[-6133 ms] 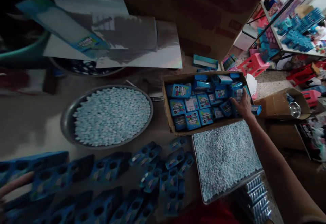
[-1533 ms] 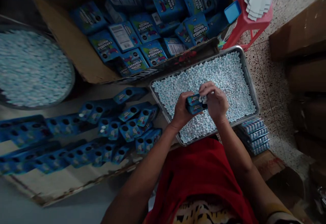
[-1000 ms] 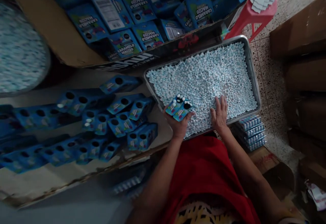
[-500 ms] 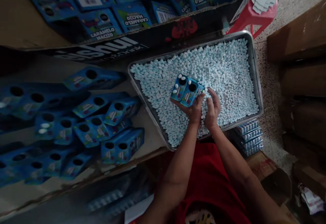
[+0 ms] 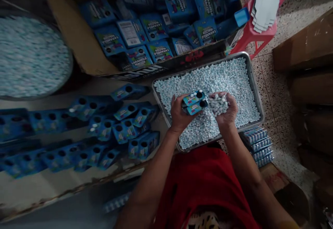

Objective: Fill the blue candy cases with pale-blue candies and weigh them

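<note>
From the head view, a person in red clothing (image 5: 205,184) has both hands over a metal tray (image 5: 255,83) at the right end of the tabletop (image 5: 39,189). The left hand (image 5: 179,114) is wrapped around two small blue boxes (image 5: 193,99), side by side above the tray's left half, each with a dark round hole in its top. A few white candies lie loose around the hole of the farther one. The right hand (image 5: 228,115) is cupped, palm up, holding a heaped handful of white and pale blue candies (image 5: 219,103) just beside the boxes. More of the same candies spread across the tray, nearly edge to edge.

Just beyond the tray's far edge I see a carton (image 5: 70,38) packed with bigger blue boxes (image 5: 153,27). At the tabletop's far left corner sits a round basin (image 5: 70,66), also filled with candies and cut off by the view. Rows of holed blue cartons (image 5: 125,130) stand along the near edge, left of the tray. Off to the right, a red stool (image 5: 246,40) carries white sheets (image 5: 265,7), and wrapped packs (image 5: 260,145) are stacked near the tray's near right corner.
</note>
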Demonstrator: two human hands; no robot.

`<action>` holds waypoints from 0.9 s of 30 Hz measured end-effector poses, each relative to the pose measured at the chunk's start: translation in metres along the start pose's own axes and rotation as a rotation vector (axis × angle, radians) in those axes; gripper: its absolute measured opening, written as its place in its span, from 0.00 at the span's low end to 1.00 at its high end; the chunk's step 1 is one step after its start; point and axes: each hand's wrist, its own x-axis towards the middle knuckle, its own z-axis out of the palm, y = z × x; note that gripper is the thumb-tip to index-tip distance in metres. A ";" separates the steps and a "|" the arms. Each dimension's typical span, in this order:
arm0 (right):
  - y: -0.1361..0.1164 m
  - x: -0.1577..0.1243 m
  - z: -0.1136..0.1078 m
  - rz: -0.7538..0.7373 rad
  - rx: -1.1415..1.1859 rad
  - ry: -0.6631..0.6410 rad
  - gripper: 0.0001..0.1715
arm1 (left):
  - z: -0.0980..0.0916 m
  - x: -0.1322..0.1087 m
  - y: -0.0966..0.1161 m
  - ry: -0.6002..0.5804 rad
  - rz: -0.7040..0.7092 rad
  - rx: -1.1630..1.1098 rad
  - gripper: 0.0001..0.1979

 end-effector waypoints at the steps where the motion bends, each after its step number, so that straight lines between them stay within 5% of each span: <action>1: -0.003 -0.001 0.007 -0.042 -0.065 -0.058 0.18 | -0.003 -0.001 0.002 -0.031 0.032 0.014 0.46; 5: -0.006 0.000 0.026 -0.185 -0.272 -0.091 0.23 | -0.009 -0.001 0.006 -0.087 0.025 0.047 0.43; 12: -0.009 0.015 0.045 -0.168 -0.118 -0.042 0.28 | -0.012 0.005 0.001 -0.203 0.093 -0.013 0.39; 17: -0.013 0.018 0.050 -0.248 -0.233 -0.139 0.32 | -0.010 0.009 0.006 -0.170 0.004 -0.078 0.41; 27: 0.003 0.002 0.052 -0.341 -0.396 -0.205 0.30 | -0.001 0.014 0.009 -0.154 0.087 -0.120 0.37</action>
